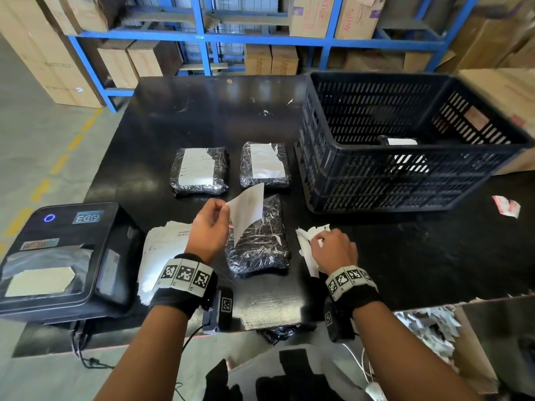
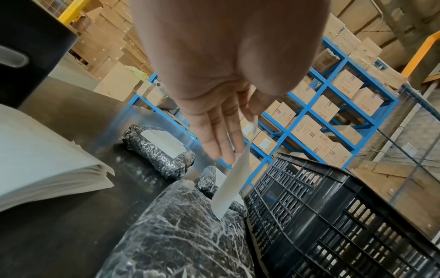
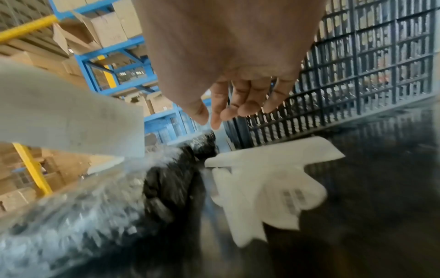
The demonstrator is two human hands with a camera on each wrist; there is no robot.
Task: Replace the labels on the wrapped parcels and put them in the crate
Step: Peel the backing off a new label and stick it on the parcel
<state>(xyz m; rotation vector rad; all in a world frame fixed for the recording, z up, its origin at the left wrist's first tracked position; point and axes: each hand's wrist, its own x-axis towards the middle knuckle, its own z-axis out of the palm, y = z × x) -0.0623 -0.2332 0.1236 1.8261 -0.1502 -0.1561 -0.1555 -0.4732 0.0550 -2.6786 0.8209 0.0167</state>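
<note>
Head view shows my left hand pinching a thin, floppy label by its corner above the soft wrapped parcel at centre frame, while my right hand hangs loose-fingered over torn scraps.

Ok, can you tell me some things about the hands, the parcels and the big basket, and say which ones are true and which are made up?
1. The left hand pinches a white label above the nearest parcel. True.
2. The right hand holds a parcel. False: its fingers hang loose above torn paper scraps, holding nothing.
3. The crate sits on the floor. False: it stands on the black table.
4. Two parcels farther back carry torn labels. True.
</note>
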